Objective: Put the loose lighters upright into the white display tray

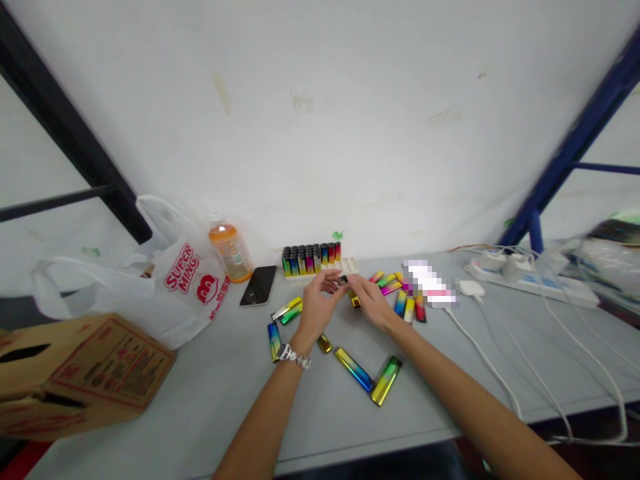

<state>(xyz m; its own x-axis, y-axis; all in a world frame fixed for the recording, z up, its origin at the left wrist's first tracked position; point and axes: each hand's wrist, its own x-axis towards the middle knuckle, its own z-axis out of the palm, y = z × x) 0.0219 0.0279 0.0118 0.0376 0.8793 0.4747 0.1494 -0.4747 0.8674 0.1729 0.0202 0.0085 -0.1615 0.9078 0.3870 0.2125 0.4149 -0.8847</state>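
Observation:
My left hand (320,298), with a silver watch (294,356) at the wrist, meets my right hand (369,300) above the table. Between their fingertips is a small dark-topped lighter (343,279); its body is mostly hidden. The fingers of both hands are closed around it. Just under my right hand shows a gold piece (355,302). Behind the hands, upright lighters (301,261) fill part of a white tray (351,265). Shiny lighters lie around the hands, among them a yellow-blue one (354,369) and a green-yellow one (387,381) in front.
On the left are a cardboard box (115,367), a white plastic bag (170,293), an orange bottle (231,250) and a black phone (259,285). To the right lie a lit, blurred phone (429,283), a white charger (472,289), a power strip (540,283) and cables.

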